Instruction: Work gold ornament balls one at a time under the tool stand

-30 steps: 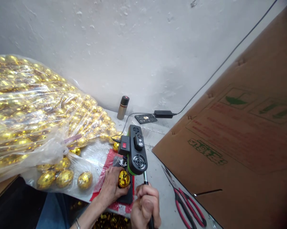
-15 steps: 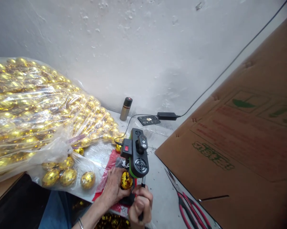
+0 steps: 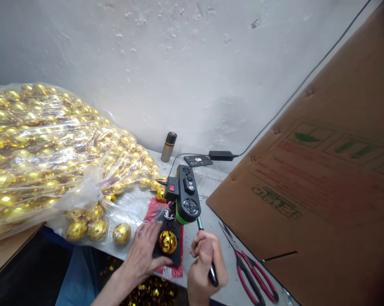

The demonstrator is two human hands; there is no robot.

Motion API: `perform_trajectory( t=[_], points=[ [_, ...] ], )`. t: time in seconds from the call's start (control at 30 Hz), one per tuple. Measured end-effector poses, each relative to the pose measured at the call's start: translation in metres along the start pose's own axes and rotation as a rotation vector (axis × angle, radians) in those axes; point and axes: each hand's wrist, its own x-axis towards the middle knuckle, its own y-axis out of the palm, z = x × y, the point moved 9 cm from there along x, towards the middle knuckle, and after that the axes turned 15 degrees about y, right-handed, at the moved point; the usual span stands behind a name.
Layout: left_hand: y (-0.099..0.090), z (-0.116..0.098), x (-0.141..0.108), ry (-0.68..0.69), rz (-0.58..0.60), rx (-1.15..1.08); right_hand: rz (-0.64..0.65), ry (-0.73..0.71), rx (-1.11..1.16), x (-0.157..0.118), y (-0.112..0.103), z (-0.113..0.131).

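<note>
A small press-like machine (image 3: 188,193), black and green with a red switch, stands on the table over a black base. A faceted gold ball (image 3: 168,242) sits on that base below the machine's head. Just left of the ball is my left hand (image 3: 143,248), its fingers spread and its thumb reaching past the ball's lower side; nothing is held in it. My right hand (image 3: 207,265) is wrapped round the machine's lever handle (image 3: 213,275), right of the base. Red plastic wrap (image 3: 177,270) lies under the base.
A big clear bag (image 3: 61,144) full of gold balls covers the left. Loose gold balls (image 3: 121,233) lie near its neck. Behind are a bottle (image 3: 169,147) and a black adapter (image 3: 222,155). Red-handled scissors (image 3: 254,274) lie beside a large cardboard box (image 3: 313,182) at right.
My left hand has opened away from the ball, which now shows more fully. The lever and my right hand have swung outward to the right. The camera view has shifted slightly.
</note>
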Motion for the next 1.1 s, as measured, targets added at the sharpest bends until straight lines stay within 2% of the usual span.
perform_trajectory(
  t=[0.1, 0.2, 0.27, 0.33, 0.43, 0.57, 0.7, 0.77, 0.83, 0.9, 1.0, 1.1],
  points=[
    [-0.050, 0.032, -0.003, -0.097, -0.080, 0.241, 0.020, -0.005, -0.014, -0.007, 0.001, -0.008],
    [-0.094, 0.060, -0.002, -0.167, -0.071, 0.399, 0.025, 0.007, -0.019, -0.010, 0.002, -0.010],
    [-0.112, 0.069, -0.005, -0.174, -0.051, 0.397, 0.023, 0.009, -0.015, -0.010, 0.002, -0.009],
    [-0.119, 0.074, -0.012, -0.191, -0.033, 0.332, 0.018, 0.012, -0.005, -0.009, 0.003, -0.009],
    [-0.118, 0.078, -0.026, -0.224, 0.017, 0.221, 0.003, 0.028, 0.028, -0.010, 0.003, -0.012],
    [-0.111, 0.073, -0.033, -0.172, 0.110, 0.117, -0.001, 0.046, 0.039, -0.011, 0.003, -0.018],
    [-0.087, 0.066, -0.036, -0.160, 0.348, 0.130, -0.001, 0.045, 0.032, -0.013, 0.002, -0.020],
    [-0.074, 0.063, -0.037, -0.165, 0.379, 0.117, 0.008, 0.047, 0.023, -0.013, 0.002, -0.021],
    [-0.067, 0.063, -0.035, -0.187, 0.276, 0.031, 0.020, 0.046, 0.014, -0.014, 0.002, -0.022],
    [-0.064, 0.068, -0.031, -0.247, 0.105, -0.105, 0.024, 0.035, 0.010, -0.014, 0.002, -0.021],
    [-0.064, 0.080, -0.026, -0.393, -0.125, -0.341, 0.021, 0.010, 0.005, -0.014, 0.002, -0.020],
    [-0.056, 0.080, -0.021, -0.552, -0.277, -0.660, 0.023, -0.017, -0.016, -0.015, 0.003, -0.017]
  ],
)
